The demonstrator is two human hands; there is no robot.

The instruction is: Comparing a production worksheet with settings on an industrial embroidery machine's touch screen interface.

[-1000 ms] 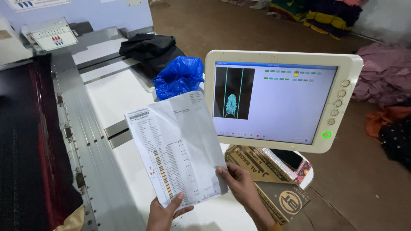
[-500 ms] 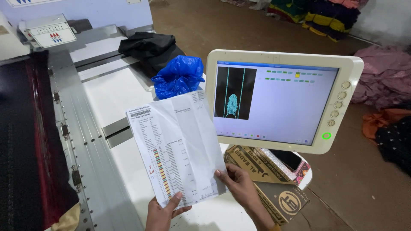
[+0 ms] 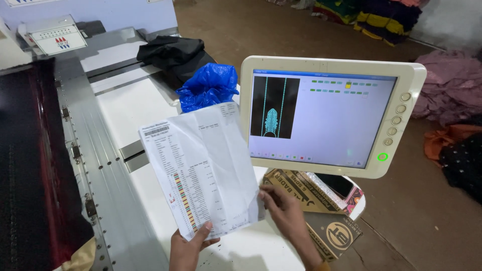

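Barely shifted, printed sheet (image 3: pixel 203 170) hides left hand (image 3: pixel 187 249) fingers, right hand (image 3: pixel 282 211) thumb.

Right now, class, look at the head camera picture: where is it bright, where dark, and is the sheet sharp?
Head view: the lit screen is brightest; the dark red fabric at left sinks into shadow; the printed sheet, held by the left hand and right hand, is in focus, though its small print stays too fine to make out.
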